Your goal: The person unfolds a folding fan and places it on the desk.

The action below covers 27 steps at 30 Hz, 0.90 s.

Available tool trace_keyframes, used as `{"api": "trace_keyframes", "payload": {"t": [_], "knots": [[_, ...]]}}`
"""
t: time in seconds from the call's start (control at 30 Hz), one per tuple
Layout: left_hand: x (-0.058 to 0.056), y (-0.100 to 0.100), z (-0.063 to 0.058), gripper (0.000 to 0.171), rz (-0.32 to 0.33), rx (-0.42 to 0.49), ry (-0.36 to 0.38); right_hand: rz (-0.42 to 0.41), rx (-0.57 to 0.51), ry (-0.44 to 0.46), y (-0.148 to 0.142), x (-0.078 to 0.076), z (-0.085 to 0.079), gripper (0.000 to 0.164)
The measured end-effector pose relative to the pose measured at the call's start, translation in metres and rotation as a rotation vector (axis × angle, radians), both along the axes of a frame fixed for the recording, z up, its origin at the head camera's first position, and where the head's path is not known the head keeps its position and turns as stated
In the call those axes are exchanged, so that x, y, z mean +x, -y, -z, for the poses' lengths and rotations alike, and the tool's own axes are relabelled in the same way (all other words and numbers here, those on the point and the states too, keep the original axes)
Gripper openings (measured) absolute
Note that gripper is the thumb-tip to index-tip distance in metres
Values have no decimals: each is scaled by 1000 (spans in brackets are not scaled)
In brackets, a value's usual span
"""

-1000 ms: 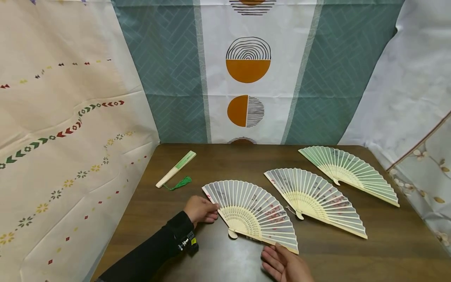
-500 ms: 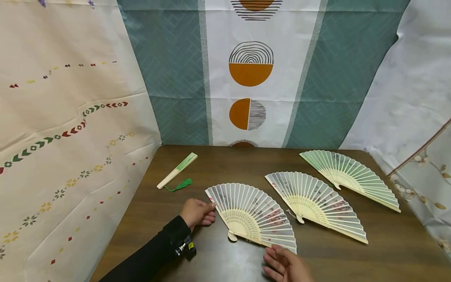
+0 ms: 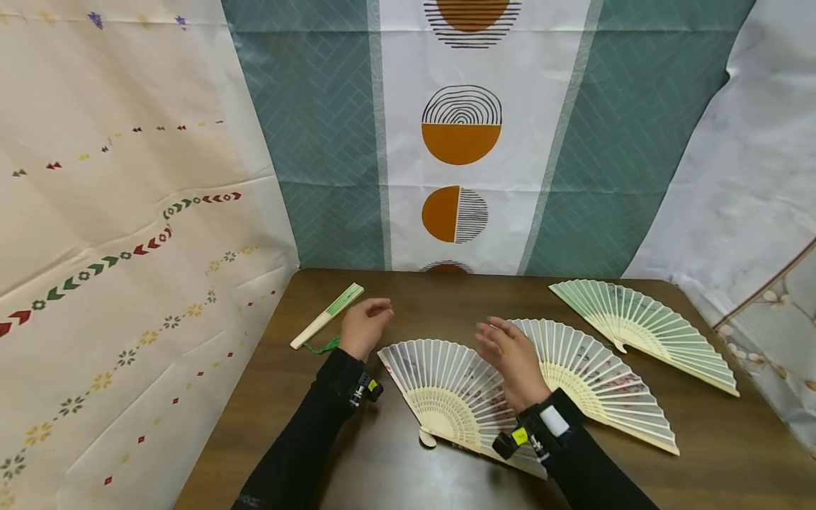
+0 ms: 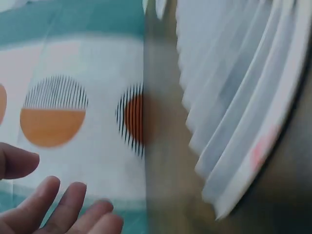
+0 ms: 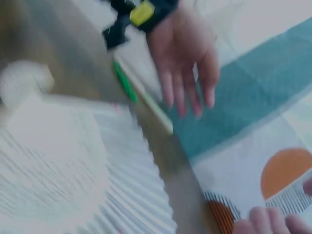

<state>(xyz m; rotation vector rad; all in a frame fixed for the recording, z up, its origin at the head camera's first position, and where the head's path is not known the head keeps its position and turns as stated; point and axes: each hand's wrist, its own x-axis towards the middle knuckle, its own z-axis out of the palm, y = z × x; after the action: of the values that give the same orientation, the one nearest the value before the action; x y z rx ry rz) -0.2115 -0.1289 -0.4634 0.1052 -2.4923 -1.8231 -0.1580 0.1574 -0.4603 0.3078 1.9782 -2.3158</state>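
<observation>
An unfolded grey-white folding fan (image 3: 440,382) with pale ribs lies on the table's near middle. My left hand (image 3: 366,327) hovers beyond its left edge, beside a folded green fan (image 3: 327,315) whose green tassel (image 3: 328,346) is partly covered. Above the first fan's right side is my right hand (image 3: 510,360), overlapping a second unfolded grey-white fan (image 3: 593,375) in the head view. Both hands hold nothing. In the left wrist view the left fingers (image 4: 68,204) are apart and loosely bent. The right wrist view is blurred, with the right fingertips (image 5: 268,222) at its lower corner.
An unfolded green fan (image 3: 644,329) lies at the table's back right. A patterned curtain (image 3: 567,142) hangs behind the brown table (image 3: 408,482), and pale cloths hang along the left and right sides.
Both hands have left the edges of the near unfolded fan and moved away from me, upward in the head view. The fan stays spread on the table.
</observation>
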Motion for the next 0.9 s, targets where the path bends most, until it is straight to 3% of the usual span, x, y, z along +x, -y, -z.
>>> {"api": "trace_keyframes", "payload": {"t": [0.1, 0.23, 0.27, 0.33, 0.4, 0.5, 0.57, 0.67, 0.77, 0.9], "knots": [[-37, 16, 20, 46, 10, -211, -33, -74, 94, -43, 8, -34, 9, 55], [-89, 42, 61, 67, 89, -433, -33, -129, 264, -96, 13, -68, 23, 59], [-97, 46, 63, 71, 105, -477, -12, -138, 314, -104, 15, -74, 25, 60], [-109, 57, 74, 75, 76, -531, -18, -167, 422, -119, 19, -84, 29, 61], [-110, 66, 72, 74, 15, -577, 12, -211, 501, -132, 24, -92, 32, 63], [-96, 77, 65, 72, -82, -646, 97, -304, 575, -123, 35, -98, 36, 67], [-88, 83, 63, 72, -104, -699, 167, -366, 591, -105, 40, -99, 41, 68], [-85, 90, 69, 73, -98, -743, 258, -456, 634, -102, 43, -100, 46, 69], [-94, 98, 82, 62, -79, -792, 293, -529, 690, -132, 44, -102, 47, 69], [-114, 109, 100, 33, -106, -853, 272, -604, 842, -207, 43, -109, 49, 71]]}}
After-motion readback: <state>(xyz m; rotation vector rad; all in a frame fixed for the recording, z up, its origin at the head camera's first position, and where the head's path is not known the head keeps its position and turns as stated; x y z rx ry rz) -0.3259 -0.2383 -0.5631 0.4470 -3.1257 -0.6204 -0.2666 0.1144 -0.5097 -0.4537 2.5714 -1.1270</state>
